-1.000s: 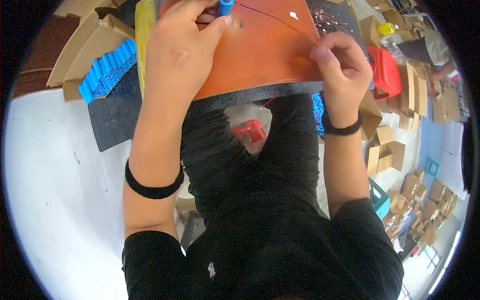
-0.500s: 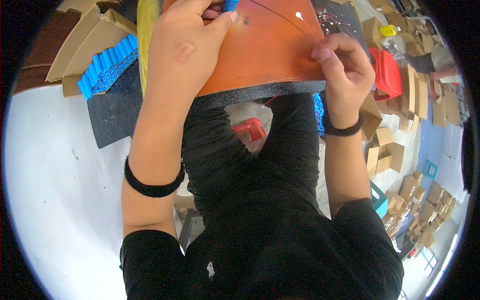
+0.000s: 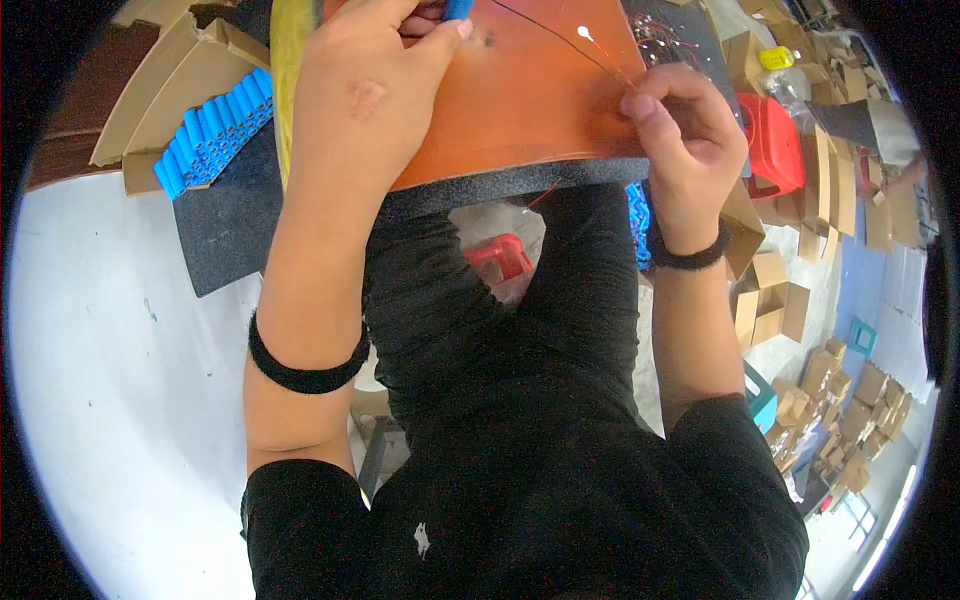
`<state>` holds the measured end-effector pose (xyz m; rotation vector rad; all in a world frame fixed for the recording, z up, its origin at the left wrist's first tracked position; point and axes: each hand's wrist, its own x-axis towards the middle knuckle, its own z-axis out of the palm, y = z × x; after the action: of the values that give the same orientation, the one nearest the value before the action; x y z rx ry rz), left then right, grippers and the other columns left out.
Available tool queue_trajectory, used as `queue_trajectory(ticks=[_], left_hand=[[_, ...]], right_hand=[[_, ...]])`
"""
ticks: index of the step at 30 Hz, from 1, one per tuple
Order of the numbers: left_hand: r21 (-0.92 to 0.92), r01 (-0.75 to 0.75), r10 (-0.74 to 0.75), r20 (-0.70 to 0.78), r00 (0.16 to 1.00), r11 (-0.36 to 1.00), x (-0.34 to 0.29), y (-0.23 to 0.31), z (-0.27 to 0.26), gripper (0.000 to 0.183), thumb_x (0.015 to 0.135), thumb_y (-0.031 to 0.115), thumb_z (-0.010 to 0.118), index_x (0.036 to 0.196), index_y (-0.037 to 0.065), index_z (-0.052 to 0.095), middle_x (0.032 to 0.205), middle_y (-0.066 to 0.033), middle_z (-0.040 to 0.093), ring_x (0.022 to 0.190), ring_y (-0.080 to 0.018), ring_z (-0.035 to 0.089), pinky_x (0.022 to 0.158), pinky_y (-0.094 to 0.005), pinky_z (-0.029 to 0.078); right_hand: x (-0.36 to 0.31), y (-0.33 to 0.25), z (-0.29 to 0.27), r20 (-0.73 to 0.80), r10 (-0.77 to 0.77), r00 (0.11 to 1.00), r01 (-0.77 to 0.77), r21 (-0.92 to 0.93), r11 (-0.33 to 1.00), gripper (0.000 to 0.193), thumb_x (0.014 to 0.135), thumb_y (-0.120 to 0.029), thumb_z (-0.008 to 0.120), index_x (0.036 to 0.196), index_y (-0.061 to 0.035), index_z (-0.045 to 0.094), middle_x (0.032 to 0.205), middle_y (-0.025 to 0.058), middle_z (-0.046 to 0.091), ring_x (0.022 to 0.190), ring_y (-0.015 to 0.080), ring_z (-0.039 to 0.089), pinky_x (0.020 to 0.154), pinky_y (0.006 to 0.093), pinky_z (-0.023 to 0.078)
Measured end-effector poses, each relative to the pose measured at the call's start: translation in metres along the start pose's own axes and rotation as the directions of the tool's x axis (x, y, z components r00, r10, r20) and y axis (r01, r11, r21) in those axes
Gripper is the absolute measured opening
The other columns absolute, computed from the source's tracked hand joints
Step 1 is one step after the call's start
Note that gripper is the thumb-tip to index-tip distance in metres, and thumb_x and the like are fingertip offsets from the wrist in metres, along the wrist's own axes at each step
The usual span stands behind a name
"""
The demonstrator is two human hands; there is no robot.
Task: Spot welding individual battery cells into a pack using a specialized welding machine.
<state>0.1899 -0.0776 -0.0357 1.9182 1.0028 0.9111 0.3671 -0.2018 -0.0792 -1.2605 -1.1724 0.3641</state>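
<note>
Head view: compared with a second earlier, the blue cylinder [image 3: 458,9] shows less of its length at the upper edge, above the orange board [image 3: 530,115], pinched between the thumb and fingers of the left hand [image 3: 375,90]. At the right hand [image 3: 695,125], closed fingertips appear to grip a dark wire [image 3: 578,46] and a white-tipped red wire [image 3: 606,61], now clearly visible, suggesting a small adjustment of position with both grips kept.

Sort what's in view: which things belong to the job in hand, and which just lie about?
In the job:
blue cylinder, in the left hand
dark wire and red wire, at the right hand
orange mat
likely, stacked cylinders

Seemingly lying about:
red plastic object
yellow container
open cardboard box
</note>
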Motion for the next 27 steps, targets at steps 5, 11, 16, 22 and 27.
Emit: queue_trajectory(ticks=[5,11,16,22,27], left_hand=[[0.314,-0.042,0.050,-0.017,0.999,0.949,0.000,-0.018,-0.003,0.036,0.082,0.029,0.073,0.111,0.007,0.068,0.084,-0.0091,0.068,0.076,-0.0186,0.063,0.074,-0.0286,0.049],[0.171,0.048,-0.050,0.009,0.999,0.984,0.001,-0.018,-0.003,0.037,0.085,0.026,0.071,0.114,0.004,0.066,0.087,-0.0048,0.068,0.077,-0.0119,0.061,0.073,-0.0250,0.047],[-0.039,0.034,-0.032,0.051,0.998,0.999,-0.010,-0.015,-0.007,0.030,0.086,0.019,0.069,0.111,0.004,0.065,0.085,-0.0031,0.067,0.075,-0.0116,0.059,0.074,-0.0250,0.047],[-0.112,-0.067,0.083,0.143,0.986,0.991,-0.018,-0.008,-0.015,0.024,0.086,0.017,0.068,0.107,0.006,0.065,0.079,-0.0020,0.061,0.071,-0.0124,0.054,0.071,-0.0263,0.046],[0.052,0.064,-0.071,0.158,0.985,0.997,-0.006,-0.015,-0.014,0.026,0.086,0.018,0.069,0.107,0.003,0.067,0.080,-0.0060,0.059,0.076,-0.0146,0.056,0.069,-0.0289,0.045]], right_hand=[[0.000,0.003,0.000,0.026,-0.041,0.999,0.042,-0.041,0.998,0.004,0.082,0.000,0.064,0.084,0.0000,0.061,0.079,0.0017,0.061,0.071,0.0084,0.055,0.066,0.0222,0.044],[0.002,-0.005,0.003,-0.007,0.010,1.000,-0.010,0.042,0.999,0.003,0.083,0.001,0.062,0.085,-0.0001,0.060,0.079,0.0005,0.060,0.070,0.0068,0.054,0.064,0.0209,0.043],[0.016,-0.021,0.001,0.100,0.045,0.994,-0.042,-0.035,0.999,0.006,0.083,0.000,0.060,0.089,0.0010,0.060,0.088,0.0009,0.059,0.078,0.0070,0.053,0.070,0.0205,0.042],[0.041,-0.018,0.008,0.332,0.165,0.929,-0.170,-0.013,0.985,0.007,0.086,-0.007,0.058,0.087,-0.0007,0.057,0.083,-0.0037,0.054,0.078,0.0050,0.048,0.071,0.0205,0.039],[0.050,-0.011,0.013,0.395,0.191,0.899,-0.196,-0.030,0.980,0.008,0.085,-0.008,0.058,0.087,-0.0006,0.057,0.081,-0.0032,0.054,0.077,0.0053,0.049,0.070,0.0207,0.040]])
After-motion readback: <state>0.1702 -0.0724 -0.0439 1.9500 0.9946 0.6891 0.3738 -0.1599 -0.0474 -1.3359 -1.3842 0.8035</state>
